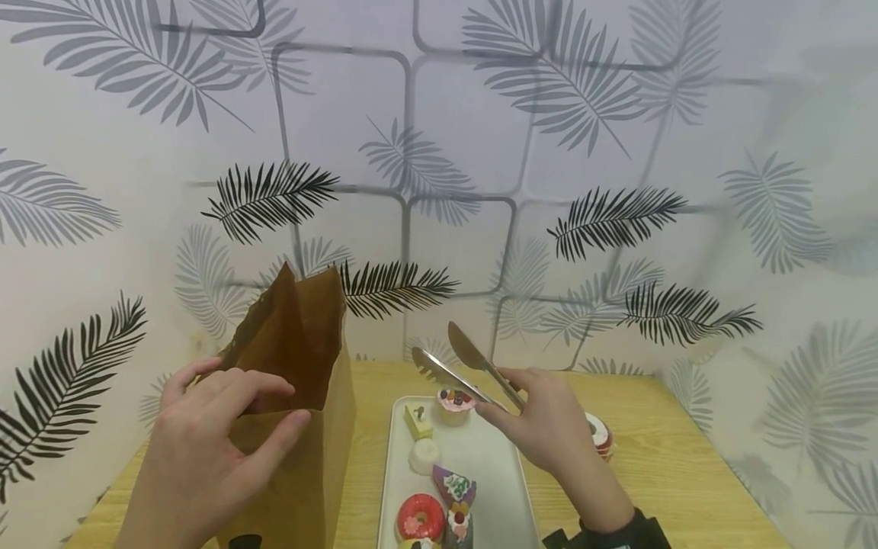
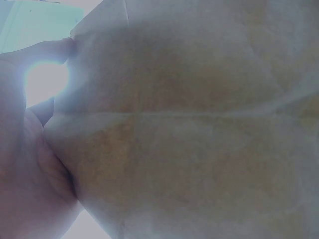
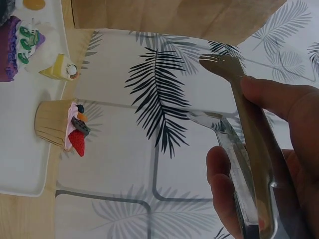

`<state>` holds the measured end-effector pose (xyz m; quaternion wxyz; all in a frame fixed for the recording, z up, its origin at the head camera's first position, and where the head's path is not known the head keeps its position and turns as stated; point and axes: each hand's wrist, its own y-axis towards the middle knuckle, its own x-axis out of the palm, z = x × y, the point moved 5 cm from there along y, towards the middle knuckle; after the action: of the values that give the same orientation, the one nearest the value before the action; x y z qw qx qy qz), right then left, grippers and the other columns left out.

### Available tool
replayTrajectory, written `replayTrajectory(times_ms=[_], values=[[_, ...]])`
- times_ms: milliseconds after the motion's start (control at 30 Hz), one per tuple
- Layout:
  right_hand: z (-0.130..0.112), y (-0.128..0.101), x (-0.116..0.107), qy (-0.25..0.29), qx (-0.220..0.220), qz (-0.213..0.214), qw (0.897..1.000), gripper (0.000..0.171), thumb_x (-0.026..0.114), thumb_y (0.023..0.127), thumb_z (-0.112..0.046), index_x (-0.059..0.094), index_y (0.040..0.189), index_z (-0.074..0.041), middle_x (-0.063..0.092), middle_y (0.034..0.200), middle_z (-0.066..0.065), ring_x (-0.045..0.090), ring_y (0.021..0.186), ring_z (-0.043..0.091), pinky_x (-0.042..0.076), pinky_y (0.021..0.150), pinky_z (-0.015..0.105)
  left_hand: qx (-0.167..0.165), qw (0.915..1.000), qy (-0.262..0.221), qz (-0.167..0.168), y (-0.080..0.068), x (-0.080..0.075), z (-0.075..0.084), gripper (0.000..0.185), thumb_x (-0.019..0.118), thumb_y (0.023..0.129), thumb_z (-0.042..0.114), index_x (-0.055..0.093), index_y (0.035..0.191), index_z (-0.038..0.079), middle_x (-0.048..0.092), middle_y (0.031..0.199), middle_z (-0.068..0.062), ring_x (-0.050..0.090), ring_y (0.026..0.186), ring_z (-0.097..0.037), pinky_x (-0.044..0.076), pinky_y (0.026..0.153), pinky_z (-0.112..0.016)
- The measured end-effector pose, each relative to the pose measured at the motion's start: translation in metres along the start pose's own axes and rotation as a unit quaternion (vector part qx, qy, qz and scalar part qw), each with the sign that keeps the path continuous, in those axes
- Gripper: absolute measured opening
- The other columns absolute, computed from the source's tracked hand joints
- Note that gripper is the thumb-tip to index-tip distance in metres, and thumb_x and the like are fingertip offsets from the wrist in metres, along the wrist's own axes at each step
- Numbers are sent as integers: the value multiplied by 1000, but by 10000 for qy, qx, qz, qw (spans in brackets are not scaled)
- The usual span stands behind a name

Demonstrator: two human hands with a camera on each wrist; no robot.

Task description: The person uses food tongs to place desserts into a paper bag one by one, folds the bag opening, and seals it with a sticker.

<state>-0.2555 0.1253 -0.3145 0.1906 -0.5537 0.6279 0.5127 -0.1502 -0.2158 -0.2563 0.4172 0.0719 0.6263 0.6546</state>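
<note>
A tall brown paper bag (image 1: 336, 457) stands at the left with its mouth open upward. My left hand (image 1: 206, 438) grips the bag's near rim, fingers over the opening and thumb outside; the left wrist view is mostly filled by bag paper (image 2: 189, 159). With my right hand (image 1: 549, 419) I hold metal tongs (image 3: 251, 134) above the tray's far right side, their tips spread apart with nothing between them. Below the tongs, a berry-topped cupcake (image 1: 454, 412) sits at the far end of the white tray (image 1: 501, 473).
Also on the tray are a yellow cake slice (image 1: 416, 419), a white round sweet (image 1: 425, 455), a purple cake slice (image 1: 449, 484), a red doughnut (image 1: 421, 515) and other pastries. A white-topped cake (image 1: 600, 435) lies right of the tray. Behind the wooden table (image 1: 658, 457) rises a leaf-patterned wall (image 1: 466, 122).
</note>
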Motion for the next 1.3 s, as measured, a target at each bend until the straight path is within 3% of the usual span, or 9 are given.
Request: replayTrajectory(times_ms=[533, 733, 967, 1167, 1300], values=[[28, -12, 27, 13, 571, -197, 9982, 58, 81, 86, -50, 74, 129, -12, 76, 118, 10, 72, 104, 31, 58, 75, 46, -17, 9999, 58, -82, 0, 2, -1, 20, 77, 87, 35, 74, 95, 17, 76, 88, 4, 67, 80, -16, 29, 117, -30], [33, -15, 40, 100, 842, -277, 9960, 55, 82, 85, -47, 75, 128, -14, 76, 112, 8, 62, 80, 16, 50, 63, 34, -32, 9999, 55, -86, -1, 2, 0, 20, 78, 87, 33, 75, 95, 16, 76, 89, 3, 67, 81, -16, 29, 117, -29], [35, -14, 46, 208, 955, -333, 9947, 54, 84, 82, -37, 74, 127, -7, 76, 110, 14, 48, 57, 14, 46, 59, 32, -138, 9997, 49, -207, -1, 1, -1, 20, 80, 85, 30, 75, 96, 14, 76, 89, 2, 66, 83, -16, 28, 117, -30], [43, -13, 50, 46, 1005, -275, 9945, 56, 85, 81, -39, 74, 124, -5, 77, 109, 14, 71, 85, 24, 58, 74, 44, -131, 9998, 33, -176, 0, -1, 0, 21, 79, 86, 32, 75, 96, 14, 76, 89, 2, 66, 82, -16, 28, 117, -30], [49, -13, 56, 28, 1034, -273, 9943, 58, 87, 79, -40, 75, 123, -4, 78, 106, 14, 74, 94, 30, 59, 78, 49, -125, 9998, 18, -164, -1, 0, 0, 21, 78, 87, 33, 75, 96, 14, 76, 89, 2, 66, 82, -16, 28, 117, -31]])
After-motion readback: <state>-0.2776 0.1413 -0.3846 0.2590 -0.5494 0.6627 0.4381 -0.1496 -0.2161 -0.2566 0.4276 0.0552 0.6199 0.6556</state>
